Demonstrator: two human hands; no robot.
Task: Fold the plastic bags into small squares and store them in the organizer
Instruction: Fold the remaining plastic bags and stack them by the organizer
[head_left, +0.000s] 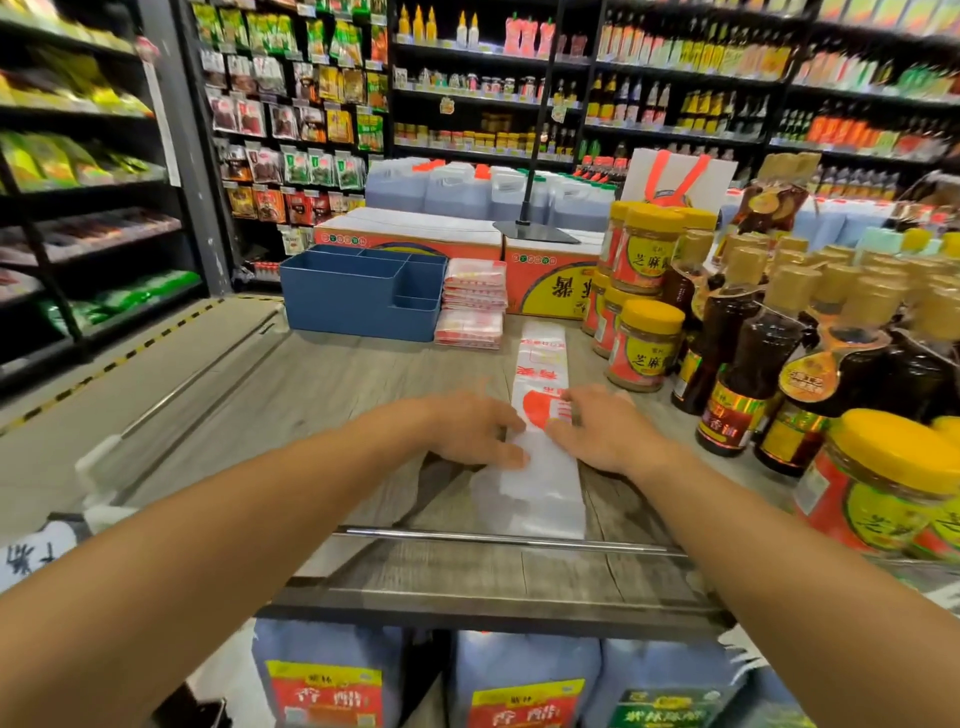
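Head view: left hand and right hand press flat, fingers spread, gripping nothing, on the plastic bag, a long strip on the surface. Thin, slippery film; best pinched at its near end.

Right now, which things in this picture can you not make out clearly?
Head view only:
- Middle of the plastic bag: covered by the left hand and right hand, so the fold there is hidden.
- Inside of the blue organizer: its front wall hides the bottoms of the compartments.
- Stack of bags beside it: too small to count.
- Shelf labels: blurred.
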